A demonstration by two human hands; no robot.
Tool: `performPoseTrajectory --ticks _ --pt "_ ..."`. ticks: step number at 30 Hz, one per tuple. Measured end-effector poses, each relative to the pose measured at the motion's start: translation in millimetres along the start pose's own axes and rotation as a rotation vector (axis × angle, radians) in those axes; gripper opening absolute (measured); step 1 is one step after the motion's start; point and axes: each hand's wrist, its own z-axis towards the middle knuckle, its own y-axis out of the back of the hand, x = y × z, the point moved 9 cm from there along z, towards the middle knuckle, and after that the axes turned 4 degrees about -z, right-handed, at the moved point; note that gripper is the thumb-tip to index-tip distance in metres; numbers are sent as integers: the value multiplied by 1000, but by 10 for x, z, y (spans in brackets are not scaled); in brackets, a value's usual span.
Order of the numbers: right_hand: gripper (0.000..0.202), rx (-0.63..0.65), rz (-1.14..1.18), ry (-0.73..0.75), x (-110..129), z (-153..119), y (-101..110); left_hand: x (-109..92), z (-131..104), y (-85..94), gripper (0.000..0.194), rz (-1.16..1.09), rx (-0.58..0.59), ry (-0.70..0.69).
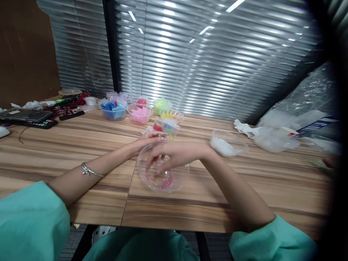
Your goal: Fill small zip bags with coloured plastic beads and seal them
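A round clear plastic bowl [181, 181] stands at the front of the table with a few magenta pieces [166, 183] on its bottom. Over it my right hand [176, 154] reaches down, fingers curved and apart, slightly blurred; nothing shows between them. My left hand [148, 140] rests just behind the bowl's far left rim. Its fingers close on what looks like a small clear plastic bag [163, 137], partly hidden by the fingers. Right behind that hand is a clear container [172, 127] with colourful contents.
Tubs of blue packets [112, 110], pink packets [140, 115] and yellow-green pieces [162, 105] line the back by the blinds. To the right are a clear container [228, 143] with white bags and crumpled plastic [274, 139]. Another person's hand [328, 162] shows at the right edge.
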Motion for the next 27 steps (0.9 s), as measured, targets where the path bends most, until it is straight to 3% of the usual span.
performPoseTrajectory --ticks 3,8,13,20,27 --pt "42 105 -105 24 24 136 -266 8 -21 5 47 20 -37 38" --pt "38 -54 -319 -8 -26 290 -368 -1 -47 18 47 53 -92 59" --pt "29 -128 -528 1 17 308 -412 -7 -44 24 47 58 -113 55" --pt "21 -102 -589 -4 97 281 -377 34 -10 15 47 22 -84 46" --pt "9 -40 -478 39 215 320 -392 48 31 14 48 2 -44 25"
